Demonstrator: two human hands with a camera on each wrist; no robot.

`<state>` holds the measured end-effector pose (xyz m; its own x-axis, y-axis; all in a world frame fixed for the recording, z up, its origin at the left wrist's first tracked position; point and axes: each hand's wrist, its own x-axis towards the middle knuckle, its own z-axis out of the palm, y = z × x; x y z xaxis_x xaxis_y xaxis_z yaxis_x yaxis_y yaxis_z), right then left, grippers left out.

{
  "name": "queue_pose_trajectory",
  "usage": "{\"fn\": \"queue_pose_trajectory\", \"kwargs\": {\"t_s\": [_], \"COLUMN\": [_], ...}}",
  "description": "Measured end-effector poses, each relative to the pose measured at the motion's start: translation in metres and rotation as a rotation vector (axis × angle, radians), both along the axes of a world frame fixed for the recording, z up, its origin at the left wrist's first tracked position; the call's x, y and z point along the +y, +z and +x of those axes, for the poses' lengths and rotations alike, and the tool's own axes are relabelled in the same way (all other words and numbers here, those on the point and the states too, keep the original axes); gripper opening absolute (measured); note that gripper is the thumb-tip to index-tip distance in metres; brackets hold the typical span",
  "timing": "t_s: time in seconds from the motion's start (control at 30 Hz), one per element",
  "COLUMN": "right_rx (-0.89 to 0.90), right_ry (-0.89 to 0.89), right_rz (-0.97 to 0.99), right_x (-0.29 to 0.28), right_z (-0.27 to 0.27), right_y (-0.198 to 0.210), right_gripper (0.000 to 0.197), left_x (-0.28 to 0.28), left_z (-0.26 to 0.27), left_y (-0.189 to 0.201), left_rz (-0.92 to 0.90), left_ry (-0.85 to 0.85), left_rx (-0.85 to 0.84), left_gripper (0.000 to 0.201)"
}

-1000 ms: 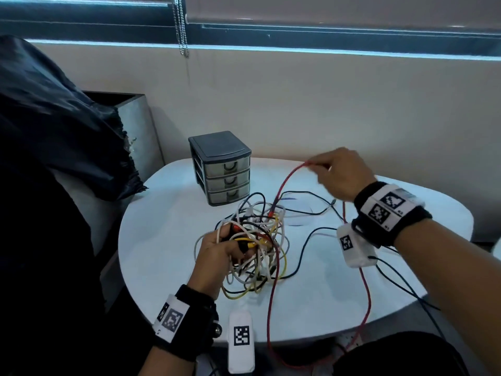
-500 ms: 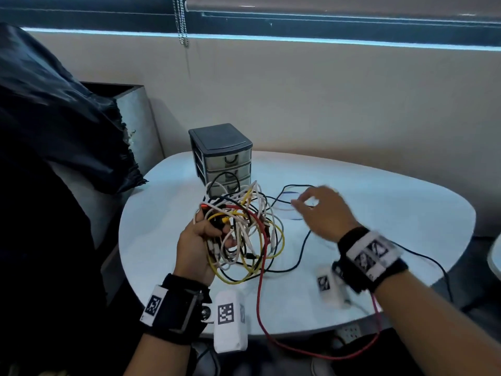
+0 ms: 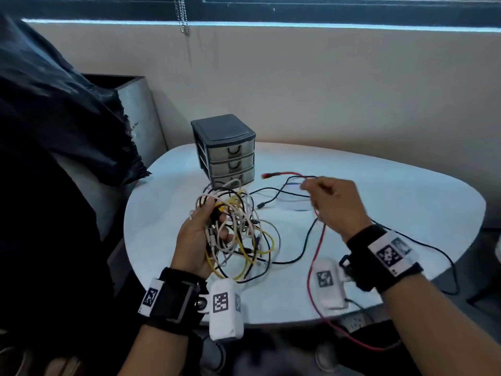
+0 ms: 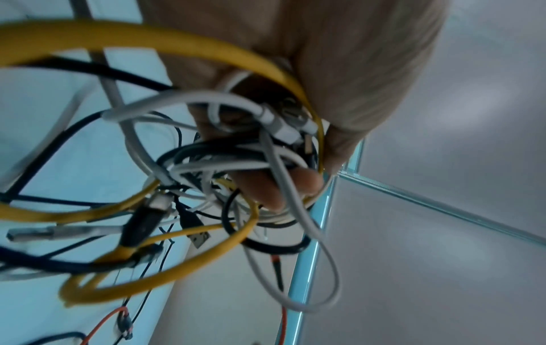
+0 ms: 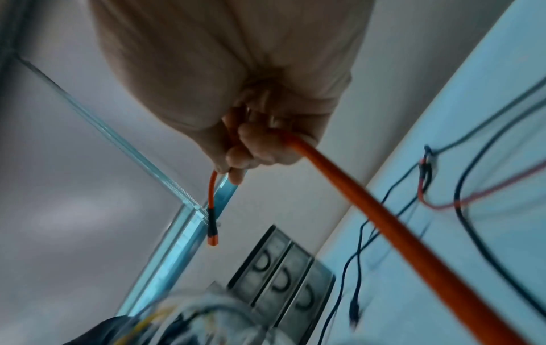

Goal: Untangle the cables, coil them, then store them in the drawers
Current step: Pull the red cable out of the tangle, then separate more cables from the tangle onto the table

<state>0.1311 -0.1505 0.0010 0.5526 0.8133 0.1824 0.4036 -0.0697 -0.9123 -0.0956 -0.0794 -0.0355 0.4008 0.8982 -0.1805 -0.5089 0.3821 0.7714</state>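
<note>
Left hand [image 3: 199, 240] gripping tangled cables [image 3: 238, 232]; right hand [image 3: 336, 204] pinching red cable [image 3: 315, 256]. Dangling off worktop [image 3: 406, 185]; could snag, tightening knots.

Lighting: dim, bluish daylight entering from the window strip [image 3: 325, 23] above; tabletop [image 3: 379, 191] glowing pale. Wrist views smearing with motion blur, edges bending, near cables defocusing.
</note>
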Motion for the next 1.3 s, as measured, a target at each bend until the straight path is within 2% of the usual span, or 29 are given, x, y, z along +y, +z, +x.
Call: {"fn": "queue_pose_trajectory", "kwargs": {"t_s": [0.13,0.2,0.23,0.3,0.37,0.47,0.57,0.63,0.7,0.87,0.97,1.03,1.13,1.3], "right_rx": [-0.442,-0.495,-0.441,-0.179,0.086,0.254,0.339,0.432,0.472,0.396,0.208,0.096,0.043,-0.005], "right_ry": [-0.012,-0.139,-0.220,-0.341,-0.356,-0.283,-0.182,-0.142,-0.112,-0.035,-0.031,-0.055,-0.078,-0.055], "right_rz": [-0.182,-0.144,-0.049,0.195,0.313,0.224,-0.112,-0.331,-0.423,-0.439,-0.411,-0.359,-0.264,-0.198], "right_x": [0.018,0.032,0.037,0.044,0.047,0.042,0.021,0.006,-0.004,-0.017,-0.021,-0.026,-0.033,-0.043], "right_z": [0.049,0.074,0.085,0.098,0.107,0.106,0.089,0.072,0.054,0.004,-0.021,-0.034,-0.052,-0.068], "right_y": [0.038,0.069,0.085,0.116,0.126,0.097,0.035,-0.005,-0.035,-0.076,-0.093,-0.098,-0.102,-0.115], "right_gripper": [0.021,0.024,0.024,0.016,0.014,0.024,0.015,0.016,0.020,0.024,0.027,0.022,0.021,0.031], "left_x": [0.006,0.008,0.009,0.010,0.009,0.006,0.001,-0.003,-0.009,-0.018,-0.025,-0.032,-0.046,-0.050], "left_z": [-0.006,-0.005,-0.004,0.000,0.005,0.013,0.020,0.024,0.028,0.031,0.031,0.033,0.038,0.044], "left_y": [0.001,0.003,0.005,0.006,0.006,0.004,0.001,0.000,0.001,-0.003,-0.011,-0.020,-0.041,-0.053], "left_rz": [-0.004,0.012,0.019,0.030,0.029,0.023,0.033,0.041,0.050,0.089,0.112,0.146,0.205,0.190], "left_ry": [0.035,0.054,0.064,0.084,0.097,0.090,0.070,0.049,0.030,0.034,-0.003,-0.027,-0.055,-0.085], "left_rx": [-0.010,0.002,0.007,0.007,-0.005,-0.035,-0.026,-0.025,-0.033,0.004,0.040,0.094,0.291,0.354], "left_gripper": [0.028,0.027,0.026,0.024,0.023,0.022,0.021,0.021,0.021,0.018,0.017,0.014,0.013,0.016]}}
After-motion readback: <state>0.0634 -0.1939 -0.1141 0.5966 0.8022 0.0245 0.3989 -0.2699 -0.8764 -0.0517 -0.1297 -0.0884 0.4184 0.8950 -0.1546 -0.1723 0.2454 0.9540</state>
